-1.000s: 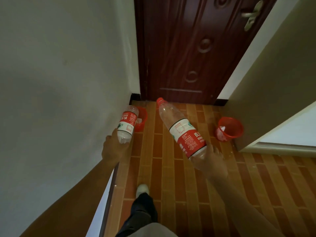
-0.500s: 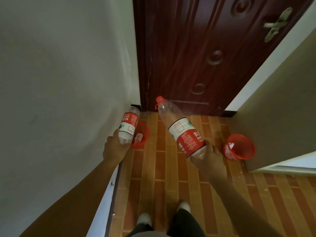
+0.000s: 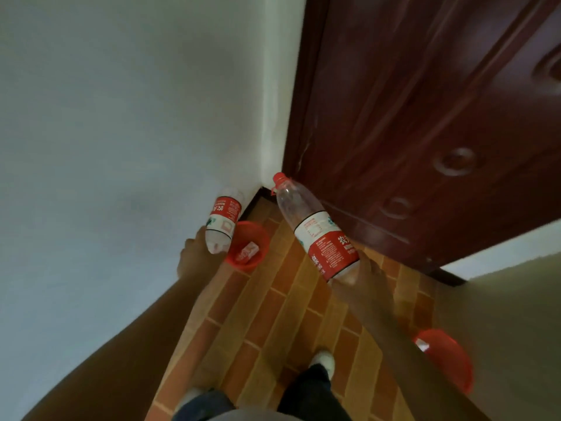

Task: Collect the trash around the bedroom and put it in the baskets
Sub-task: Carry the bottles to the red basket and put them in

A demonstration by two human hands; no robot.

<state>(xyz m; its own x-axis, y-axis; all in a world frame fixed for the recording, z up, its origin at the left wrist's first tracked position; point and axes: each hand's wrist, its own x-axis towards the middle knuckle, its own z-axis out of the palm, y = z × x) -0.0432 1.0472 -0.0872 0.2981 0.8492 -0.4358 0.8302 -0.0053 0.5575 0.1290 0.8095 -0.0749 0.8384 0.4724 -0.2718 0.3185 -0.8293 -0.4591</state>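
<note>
A small water bottle (image 3: 222,220) is gripped at its base by the left hand (image 3: 198,256), fingers wrapped round it, just beside a red basket (image 3: 248,246) that lies forward and right of that hand, in the corner by the door (image 3: 425,117). A larger red-capped bottle (image 3: 315,230) is clasped at its base by the right hand (image 3: 365,285). A second red basket (image 3: 446,361) lies behind and right of it. The carrying step is judged nearly done; next, each bottle must be lowered over a basket and released.

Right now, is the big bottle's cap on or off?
On. The big bottle in the right hand shows its red cap seated on the neck.
</note>
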